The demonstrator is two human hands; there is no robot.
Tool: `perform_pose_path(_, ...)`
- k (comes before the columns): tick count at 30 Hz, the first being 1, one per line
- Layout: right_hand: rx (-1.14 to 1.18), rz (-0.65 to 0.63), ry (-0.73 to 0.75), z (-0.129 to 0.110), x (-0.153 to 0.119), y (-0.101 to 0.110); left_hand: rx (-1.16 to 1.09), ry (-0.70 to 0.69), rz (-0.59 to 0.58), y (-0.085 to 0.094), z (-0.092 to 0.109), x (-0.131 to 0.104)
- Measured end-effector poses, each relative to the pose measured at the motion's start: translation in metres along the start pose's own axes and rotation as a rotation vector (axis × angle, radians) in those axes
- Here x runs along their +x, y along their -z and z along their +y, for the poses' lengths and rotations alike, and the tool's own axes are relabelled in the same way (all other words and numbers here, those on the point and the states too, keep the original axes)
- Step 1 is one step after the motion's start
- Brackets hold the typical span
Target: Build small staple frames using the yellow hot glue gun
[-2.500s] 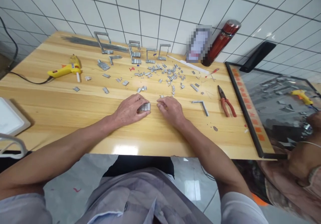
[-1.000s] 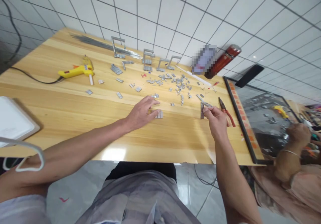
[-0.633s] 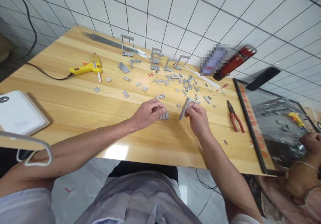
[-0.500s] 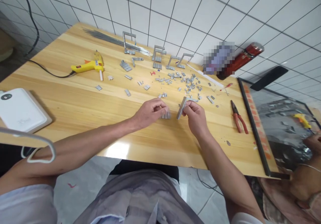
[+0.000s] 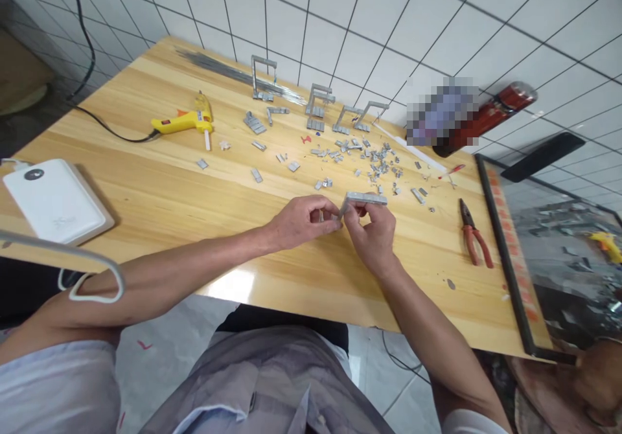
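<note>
Above the front part of the table, my right hand [image 5: 376, 233] pinches a grey L-shaped bracket [image 5: 365, 197]. The bracket's long bar lies across the top of my fingers, and its other leg slants down toward my left hand. My left hand [image 5: 304, 221] is closed at the fingertips, right beside the foot of that leg. A small grey slatted piece is between the left fingers, mostly hidden by them. Whether the piece and the leg touch, I cannot tell. Beyond my hands lie loose grey bits [image 5: 381, 159] in a scattered pile.
Several grey frames [image 5: 315, 123] stand along the wall by a bundle of thin rods [image 5: 214, 65]. A yellow glue gun [image 5: 179, 123] and white power bank [image 5: 58, 201] lie left. At right are pliers [image 5: 469, 230], a red flask [image 5: 490, 116] and another person's arm [image 5: 600, 372].
My hands have come together. The bracket in my right hand has turned, its leg now meeting my left fingertips. The whole view has shifted slightly.
</note>
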State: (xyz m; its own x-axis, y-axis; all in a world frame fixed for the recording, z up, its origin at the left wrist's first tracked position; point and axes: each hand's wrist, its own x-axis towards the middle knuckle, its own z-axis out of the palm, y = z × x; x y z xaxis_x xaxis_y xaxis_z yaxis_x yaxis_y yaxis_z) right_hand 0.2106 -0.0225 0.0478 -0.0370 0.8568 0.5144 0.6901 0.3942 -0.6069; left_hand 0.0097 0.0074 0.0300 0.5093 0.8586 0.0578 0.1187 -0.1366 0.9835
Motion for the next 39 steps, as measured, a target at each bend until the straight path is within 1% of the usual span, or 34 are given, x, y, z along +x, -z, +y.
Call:
perform_pose_path(4,0.098,-0.054,0.0,0.001,-0.004,0.0,0.01,-0.014,0.003,0.0,0.0,0.0)
perform_pose_path(9,0.236,-0.096,-0.041,0.006,-0.009,0.0,0.05,-0.045,0.062,0.002,0.001,0.001)
perform_pose_path(13,0.227,-0.148,-0.064,0.008,-0.013,-0.004,0.116,-0.075,0.09,0.003,-0.005,0.002)
perform_pose_path(16,0.201,-0.141,-0.107,0.009,-0.014,-0.007,0.167,-0.101,0.101,0.003,-0.008,0.003)
perform_pose_path(24,0.217,-0.11,-0.15,0.005,-0.014,-0.006,0.158,-0.134,0.043,0.002,-0.014,0.003)
perform_pose_path(32,0.264,-0.12,-0.101,0.009,-0.015,-0.007,0.184,-0.122,0.045,0.002,-0.015,0.004)
perform_pose_path(39,0.226,-0.161,-0.047,0.017,-0.017,-0.007,0.226,-0.163,0.042,0.001,-0.019,0.003)
